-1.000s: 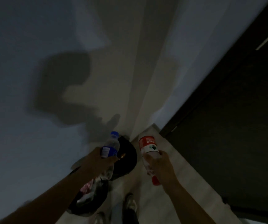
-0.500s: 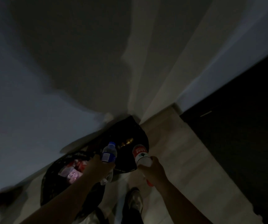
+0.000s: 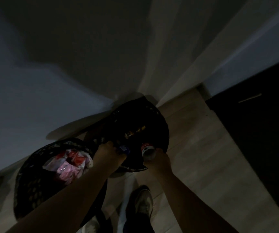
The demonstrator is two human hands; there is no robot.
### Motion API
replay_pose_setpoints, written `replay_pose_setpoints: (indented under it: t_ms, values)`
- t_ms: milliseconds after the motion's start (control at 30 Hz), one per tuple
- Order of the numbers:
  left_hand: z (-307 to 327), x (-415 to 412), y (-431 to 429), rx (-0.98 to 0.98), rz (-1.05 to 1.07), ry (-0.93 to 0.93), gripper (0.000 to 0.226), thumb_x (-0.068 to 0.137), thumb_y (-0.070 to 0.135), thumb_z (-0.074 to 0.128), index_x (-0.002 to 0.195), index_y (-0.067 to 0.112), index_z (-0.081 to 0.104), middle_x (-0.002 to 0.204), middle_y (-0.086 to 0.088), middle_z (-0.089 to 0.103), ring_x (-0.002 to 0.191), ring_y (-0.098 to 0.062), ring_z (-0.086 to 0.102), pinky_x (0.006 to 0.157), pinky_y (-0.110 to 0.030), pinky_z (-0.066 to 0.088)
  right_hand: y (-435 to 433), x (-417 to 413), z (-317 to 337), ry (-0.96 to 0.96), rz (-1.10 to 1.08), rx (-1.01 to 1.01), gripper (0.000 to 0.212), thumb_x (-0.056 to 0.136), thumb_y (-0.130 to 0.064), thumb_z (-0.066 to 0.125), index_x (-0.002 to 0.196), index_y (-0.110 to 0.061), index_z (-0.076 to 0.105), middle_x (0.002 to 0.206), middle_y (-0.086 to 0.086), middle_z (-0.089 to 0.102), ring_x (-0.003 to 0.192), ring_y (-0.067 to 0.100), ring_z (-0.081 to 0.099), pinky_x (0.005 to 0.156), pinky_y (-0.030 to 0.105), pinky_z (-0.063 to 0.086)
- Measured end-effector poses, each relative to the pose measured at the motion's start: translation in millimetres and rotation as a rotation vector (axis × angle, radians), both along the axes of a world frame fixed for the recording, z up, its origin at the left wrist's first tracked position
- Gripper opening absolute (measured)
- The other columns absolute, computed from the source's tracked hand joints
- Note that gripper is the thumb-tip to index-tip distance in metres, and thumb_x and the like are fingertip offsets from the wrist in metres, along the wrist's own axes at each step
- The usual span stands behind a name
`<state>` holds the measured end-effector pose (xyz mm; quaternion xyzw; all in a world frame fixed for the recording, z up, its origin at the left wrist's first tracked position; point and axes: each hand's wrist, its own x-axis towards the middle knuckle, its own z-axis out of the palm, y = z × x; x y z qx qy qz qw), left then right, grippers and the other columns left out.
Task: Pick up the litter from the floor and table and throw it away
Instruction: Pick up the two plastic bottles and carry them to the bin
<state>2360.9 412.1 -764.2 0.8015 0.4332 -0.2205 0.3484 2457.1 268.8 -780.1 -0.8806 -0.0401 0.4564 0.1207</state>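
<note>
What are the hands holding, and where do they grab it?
Left hand grips a blue-label bottle round its body, beside the label. Right hand grips a red-label bottle by its clear body, behind the label.

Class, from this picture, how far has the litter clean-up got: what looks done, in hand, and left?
Done: two bottles are picked up and at the dark bin. In hand: the left hand holds the blue-labelled bottle, the right hand the red-labelled bottle, both above its opening. Left: dropping them in; other litter is out of view.
</note>
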Motion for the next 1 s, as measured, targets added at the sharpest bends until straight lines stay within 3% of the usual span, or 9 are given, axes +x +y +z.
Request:
replay_pose_setpoints:
  t_ms: [100,167,300,433,567,700,767,900,1000]
  values:
    - [-5,2,-4,-0.052,0.075,0.034,0.049,0.079,0.038,0.069,0.116,0.009,0.054,0.108,-0.012,0.056,0.095,-0.026,0.059,0.075,-0.025,0.044,3,-1,1,-0.030,0.040,-0.010,0.064,0.087,-0.020,0.067,0.140,-0.003,0.035,0.137,0.017,0.049,0.121,0.031,0.052,0.092,0.033,0.047]
    - [-7,1,-5,-0.043,0.020,0.020,0.050,0.080,0.037,0.068,0.118,0.007,0.054,0.117,-0.015,0.056,0.104,-0.032,0.058,0.084,-0.029,0.048,4,-1,6,-0.062,0.095,-0.004,0.053,0.090,-0.017,0.059,0.138,-0.005,0.041,0.136,0.016,0.049,0.119,0.031,0.052,0.093,0.033,0.046]
    - [-1,-1,-1,-0.069,-0.034,-0.004,0.046,0.081,0.028,0.067,0.118,0.004,0.055,0.114,-0.016,0.061,0.103,-0.031,0.061,0.085,-0.038,0.052,3,-1,17,-0.106,0.007,0.052,0.047,0.087,-0.012,0.061,0.131,-0.002,0.048,0.125,0.021,0.057,0.112,0.035,0.056,0.090,0.038,0.049]
    - [16,-8,2,-0.044,-0.092,0.011,0.043,0.084,0.027,0.065,0.121,0.007,0.054,0.117,-0.011,0.061,0.108,-0.026,0.059,0.088,-0.032,0.050,3,-2,39,-0.098,0.023,0.041,0.042,0.091,-0.016,0.057,0.129,-0.003,0.048,0.121,0.019,0.060,0.108,0.034,0.058,0.087,0.039,0.051]
    - [51,-22,5,0.018,-0.199,-0.012,0.038,0.085,0.030,0.062,0.117,0.011,0.057,0.113,-0.009,0.064,0.104,-0.023,0.062,0.084,-0.031,0.052,0,-5,73,-0.124,0.219,-0.016,0.028,0.094,-0.021,0.053,0.119,-0.007,0.055,0.121,0.012,0.061,0.112,0.026,0.057,0.090,0.034,0.049]
    - [99,-42,11,0.078,-0.265,-0.021,0.032,0.086,0.030,0.058,0.112,0.011,0.060,0.108,-0.006,0.064,0.098,-0.020,0.063,0.072,-0.023,0.046,0,-14,123,-0.190,0.406,-0.052,0.035,0.094,-0.022,0.054,0.127,-0.013,0.049,0.127,0.007,0.055,0.117,0.022,0.054,0.093,0.030,0.047]
    - [132,-53,13,0.122,-0.304,-0.028,0.032,0.088,0.032,0.055,0.113,0.012,0.059,0.113,-0.006,0.063,0.103,-0.020,0.061,0.077,-0.024,0.045,2,-19,152,-0.204,0.478,-0.062,0.036,0.094,-0.020,0.052,0.129,-0.014,0.046,0.129,0.007,0.053,0.118,0.022,0.052,0.093,0.029,0.046]
    - [205,-78,22,0.295,-0.353,-0.129,0.034,0.075,0.036,0.074,0.097,0.010,0.070,0.096,-0.008,0.069,0.088,-0.020,0.067,0.069,-0.020,0.044,4,-36,216,-0.217,0.568,-0.046,0.033,0.094,-0.018,0.050,0.127,-0.014,0.046,0.128,0.006,0.051,0.117,0.022,0.051,0.089,0.028,0.043]
    - [255,-99,18,0.176,-0.369,-0.056,0.036,0.090,0.031,0.053,0.118,0.009,0.060,0.123,-0.008,0.060,0.115,-0.020,0.055,0.093,-0.023,0.040,5,-49,271,-0.225,0.628,0.005,0.038,0.095,-0.021,0.051,0.132,-0.015,0.043,0.132,0.006,0.048,0.121,0.023,0.047,0.095,0.030,0.041]
